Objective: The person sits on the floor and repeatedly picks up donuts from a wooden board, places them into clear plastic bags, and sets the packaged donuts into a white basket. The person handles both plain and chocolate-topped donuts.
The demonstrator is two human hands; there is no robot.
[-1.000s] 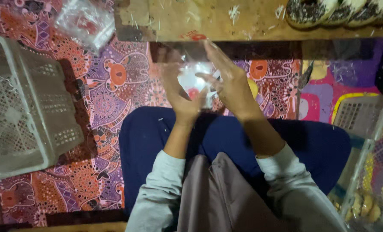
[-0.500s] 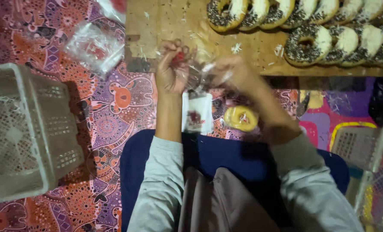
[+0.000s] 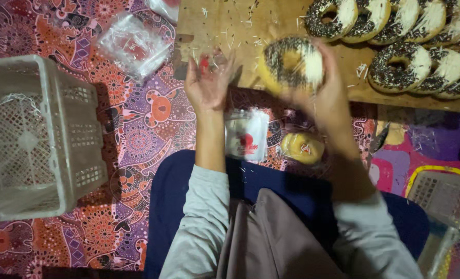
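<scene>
Above the wooden board's (image 3: 225,20) near edge, your right hand (image 3: 328,93) grips a sprinkled doughnut (image 3: 291,64), fingers curled around it, blurred. Your left hand (image 3: 208,82) pinches a clear plastic bag (image 3: 214,64), barely discernible. More doughnuts (image 3: 400,64) sit cropped at right.

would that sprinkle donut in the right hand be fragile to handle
Likely soft: the donut looks like plain bread held lightly by the right hand. Its sprinkles probably shed easily, since loose bits litter the wooden board.
</scene>
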